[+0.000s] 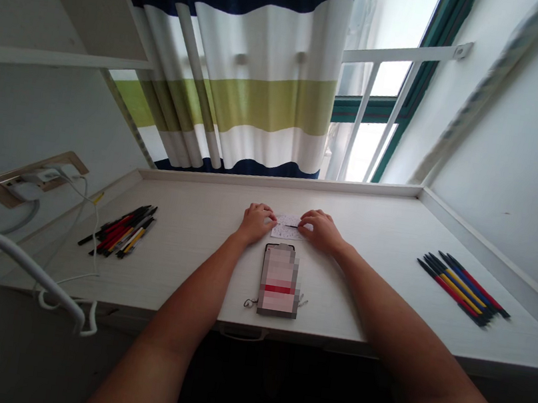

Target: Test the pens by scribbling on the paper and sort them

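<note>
A small patterned sheet (286, 232) lies on the white desk between my hands. Across it runs a thin dark stick-like item (290, 225), too small to make out. My left hand (256, 222) is at the sheet's left edge, its fingers bent together near the item's left end. At the right edge, my right hand (319, 229) has its thumb and fingers closed on the item's right end. A phone (280, 280) with a blurred screen lies just below the sheet.
Loosely piled pens (123, 230) lie at the desk's left. Several pens (463, 288) lie side by side at the right. White cables (95, 229) hang from the wall socket (32, 178) over the desk's left end. A raised rim (277, 181) borders the back.
</note>
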{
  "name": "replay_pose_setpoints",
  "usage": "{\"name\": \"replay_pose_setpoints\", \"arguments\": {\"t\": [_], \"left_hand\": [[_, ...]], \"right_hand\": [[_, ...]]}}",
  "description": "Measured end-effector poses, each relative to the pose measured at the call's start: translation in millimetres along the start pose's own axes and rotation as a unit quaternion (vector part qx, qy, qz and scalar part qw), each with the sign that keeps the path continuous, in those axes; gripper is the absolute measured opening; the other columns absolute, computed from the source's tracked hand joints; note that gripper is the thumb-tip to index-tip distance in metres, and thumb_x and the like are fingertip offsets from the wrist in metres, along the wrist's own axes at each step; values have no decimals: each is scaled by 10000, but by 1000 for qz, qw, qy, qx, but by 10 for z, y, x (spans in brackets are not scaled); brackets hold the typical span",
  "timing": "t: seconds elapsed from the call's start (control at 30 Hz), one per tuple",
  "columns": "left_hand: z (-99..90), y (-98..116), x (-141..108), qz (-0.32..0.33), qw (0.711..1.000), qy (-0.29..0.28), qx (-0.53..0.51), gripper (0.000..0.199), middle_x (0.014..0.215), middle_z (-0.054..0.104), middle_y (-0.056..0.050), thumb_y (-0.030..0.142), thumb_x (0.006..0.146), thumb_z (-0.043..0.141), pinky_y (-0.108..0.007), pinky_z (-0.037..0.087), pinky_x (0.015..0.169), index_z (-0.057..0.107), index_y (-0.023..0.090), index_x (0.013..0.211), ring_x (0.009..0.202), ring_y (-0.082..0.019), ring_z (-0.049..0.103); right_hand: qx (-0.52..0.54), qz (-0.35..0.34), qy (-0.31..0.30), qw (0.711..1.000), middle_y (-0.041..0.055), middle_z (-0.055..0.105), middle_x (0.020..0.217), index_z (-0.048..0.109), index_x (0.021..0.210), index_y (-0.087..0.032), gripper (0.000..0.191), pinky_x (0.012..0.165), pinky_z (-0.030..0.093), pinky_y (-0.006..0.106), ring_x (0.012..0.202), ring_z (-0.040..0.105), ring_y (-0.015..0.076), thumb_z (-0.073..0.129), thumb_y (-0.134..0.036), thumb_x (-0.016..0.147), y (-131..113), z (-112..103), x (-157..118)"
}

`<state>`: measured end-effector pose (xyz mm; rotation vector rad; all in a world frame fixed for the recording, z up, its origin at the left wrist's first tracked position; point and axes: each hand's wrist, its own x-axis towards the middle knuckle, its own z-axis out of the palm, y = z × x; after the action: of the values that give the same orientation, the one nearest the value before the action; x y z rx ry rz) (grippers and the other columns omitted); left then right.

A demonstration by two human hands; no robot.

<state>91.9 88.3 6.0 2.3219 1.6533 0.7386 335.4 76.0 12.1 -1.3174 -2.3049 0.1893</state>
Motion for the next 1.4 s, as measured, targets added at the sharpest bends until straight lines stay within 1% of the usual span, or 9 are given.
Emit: {"name": "replay_pose_setpoints", "arguments": {"t": [0.17,0.4,0.7,0.9,1.03,1.23,1.4], "left_hand": [[15,2,7,-5,1000,-4,-18,129,1264,669,-59,308,902,675,-484,373,1155,791,262,933,1276,-307,484],[4,34,-10,-2,999,-4,-32,133,1281,660,-60,308,902,685,-481,359,1169,794,252,954,1284,-296,486],[-1,70,-20,33,998,-43,-33,135,1281,678,-51,316,910,675,-491,348,1172,793,256,940,1295,-297,477],[-15,53,-24,8,998,-27,-59,157,1285,680,-63,314,932,638,-474,357,1172,773,242,960,1297,-295,481],[-12,46,-24,7,998,-19,-60,145,1273,684,-59,317,922,648,-475,357,1171,769,242,948,1289,-291,486],[-10,33,-27,-5,998,-26,-57,151,1267,681,-72,323,917,654,-474,361,1165,770,234,951,1291,-298,488],[16,15,-11,-4,999,-26,-45,154,1257,683,-68,327,911,656,-475,368,1152,777,240,947,1276,-297,492]], "right_hand": [[-7,14,4,1000,101,733,1193,799,960,-225,165,1031,435,478,1166,596,297,639,-264,951,1,5,-3],[-3,11,-5,1000,99,733,1177,799,951,-232,157,1027,436,466,1156,602,291,646,-266,949,-10,13,4],[1,2,-6,1000,91,743,1145,797,954,-230,177,1024,439,463,1125,618,282,626,-272,968,-48,51,17],[-7,12,-6,1000,103,742,1145,798,965,-225,165,1018,450,463,1117,631,287,637,-260,951,-35,4,12],[-9,10,-17,1000,103,743,1153,797,978,-219,175,1022,452,474,1120,633,289,630,-265,955,-37,-10,10],[-14,26,-15,999,100,744,1147,799,966,-222,178,1009,459,460,1111,638,285,629,-272,953,-35,-24,-4],[-20,23,-20,999,100,744,1137,802,969,-231,185,1015,452,456,1120,630,290,622,-273,953,-58,5,9]]}}
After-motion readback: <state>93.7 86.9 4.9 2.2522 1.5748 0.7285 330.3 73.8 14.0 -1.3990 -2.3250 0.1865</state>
